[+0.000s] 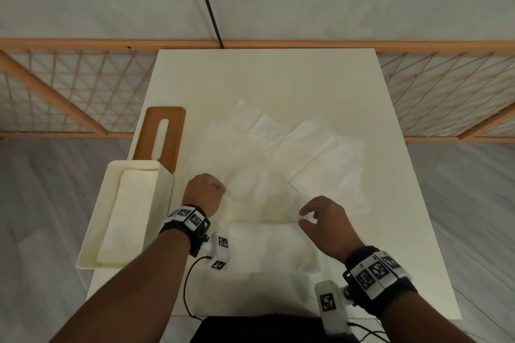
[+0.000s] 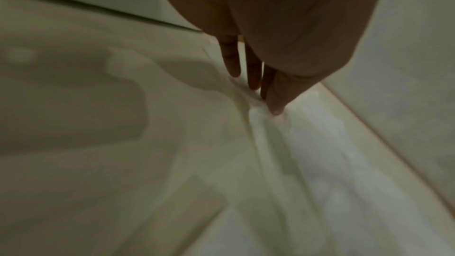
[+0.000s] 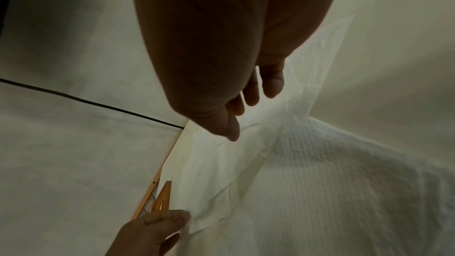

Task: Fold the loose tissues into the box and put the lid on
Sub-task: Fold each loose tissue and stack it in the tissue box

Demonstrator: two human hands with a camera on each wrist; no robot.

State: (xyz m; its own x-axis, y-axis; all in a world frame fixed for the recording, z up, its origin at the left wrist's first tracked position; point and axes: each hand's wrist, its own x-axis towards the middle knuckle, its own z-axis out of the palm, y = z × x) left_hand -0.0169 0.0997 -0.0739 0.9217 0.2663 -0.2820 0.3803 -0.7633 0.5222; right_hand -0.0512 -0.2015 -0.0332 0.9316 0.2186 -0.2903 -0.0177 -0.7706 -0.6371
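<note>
- White tissue (image 1: 259,189) lies right of the box (image 1: 92,237).
- Left hand (image 1: 204,193) pinches its box-side edge; nearer the box.
- Right hand (image 1: 326,221) hovers, grip spread, empty.

Loose tissues (image 1: 278,164) cover the middle of the bench (image 1: 264,78), leaving a bare strip across its upper part and another down the right edge of the frame where a hand could pass. At centre left the open box (image 1: 92,234) and the brown lid (image 1: 163,133) behind it block that side.
</note>
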